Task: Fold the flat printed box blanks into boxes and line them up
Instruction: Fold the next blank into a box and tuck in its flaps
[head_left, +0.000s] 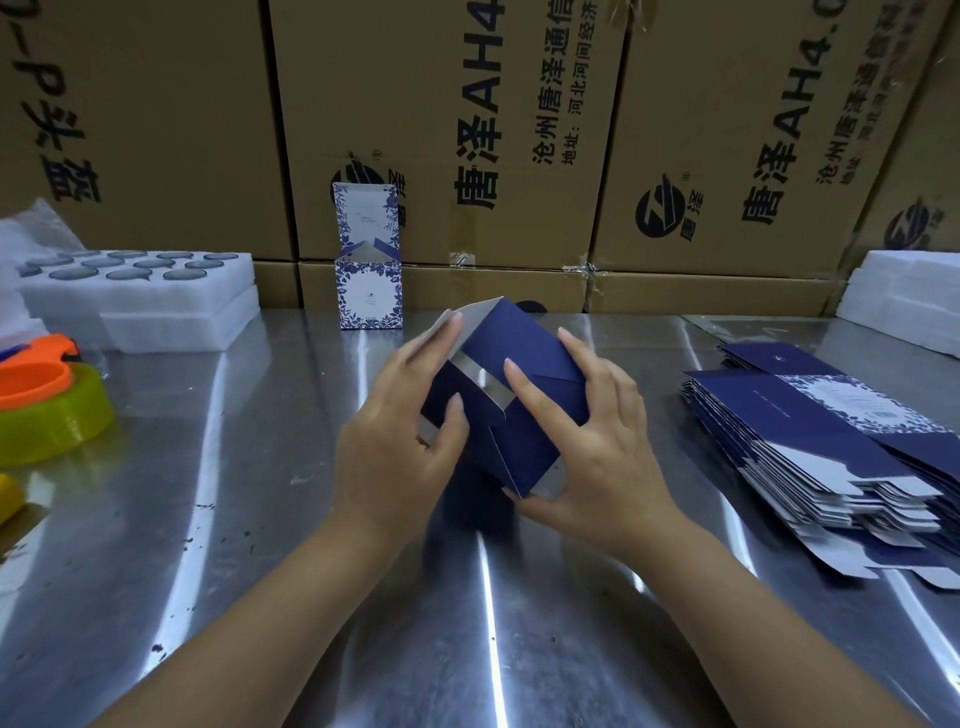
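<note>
Steel table (260, 519), half-folded blue box (514, 332)

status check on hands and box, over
Left grip and right grip both hold the half-folded blue box. One finished box stands at the back, flat blanks stacked on the right. Nothing in the way.

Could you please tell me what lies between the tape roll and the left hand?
Nothing: only bare steel table separates tape roll and left hand, in the head view.
</note>
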